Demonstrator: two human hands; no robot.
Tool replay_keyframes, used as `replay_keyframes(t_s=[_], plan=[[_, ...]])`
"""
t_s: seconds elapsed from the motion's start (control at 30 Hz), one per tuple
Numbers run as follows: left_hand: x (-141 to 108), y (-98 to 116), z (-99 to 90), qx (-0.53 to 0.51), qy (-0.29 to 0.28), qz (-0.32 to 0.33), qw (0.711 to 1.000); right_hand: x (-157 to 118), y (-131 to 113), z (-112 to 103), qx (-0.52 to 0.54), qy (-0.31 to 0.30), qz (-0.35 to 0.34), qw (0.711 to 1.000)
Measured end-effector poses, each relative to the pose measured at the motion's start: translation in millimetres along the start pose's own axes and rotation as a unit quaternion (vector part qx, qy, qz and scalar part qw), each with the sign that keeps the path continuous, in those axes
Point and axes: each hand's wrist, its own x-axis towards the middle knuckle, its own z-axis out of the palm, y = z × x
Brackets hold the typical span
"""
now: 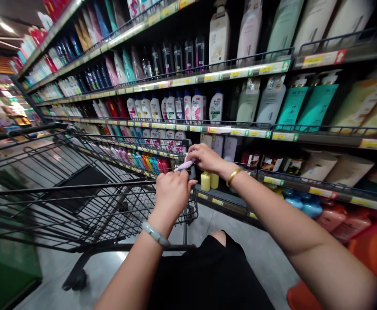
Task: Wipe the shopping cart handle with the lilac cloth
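A small pale lilac cloth is stretched between my two hands, over the near end of a black wire shopping cart. My left hand, with a jade-coloured bangle at the wrist, is closed at the cloth's lower end; its fingertips are mostly hidden. Higher and to the right, my right hand pinches the other end, a gold bangle on its wrist. Both hands are in front of the cart's corner post; whether either touches the cart I cannot tell.
Shelves with wire rails and price strips run along the right, stocked with shampoo bottles, teal pump bottles and yellow bottles. A caster wheel stands on the grey tile floor. At lower left is a green panel.
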Motion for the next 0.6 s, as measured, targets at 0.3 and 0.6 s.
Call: replay_keyframes(t_s=[0.3,0.6], plan=[[-3.1,-0.4,3.8,-0.012,0.008,-0.009,1.0,38.2,-1.6,-19.4,-0.032,-0.214,-0.102,0.971],[-4.9,-1.9,2.1,-0.033,-0.003,-0.025,0.999,69.7,-8.4,-17.7,-0.124,-0.243,0.054,0.961]])
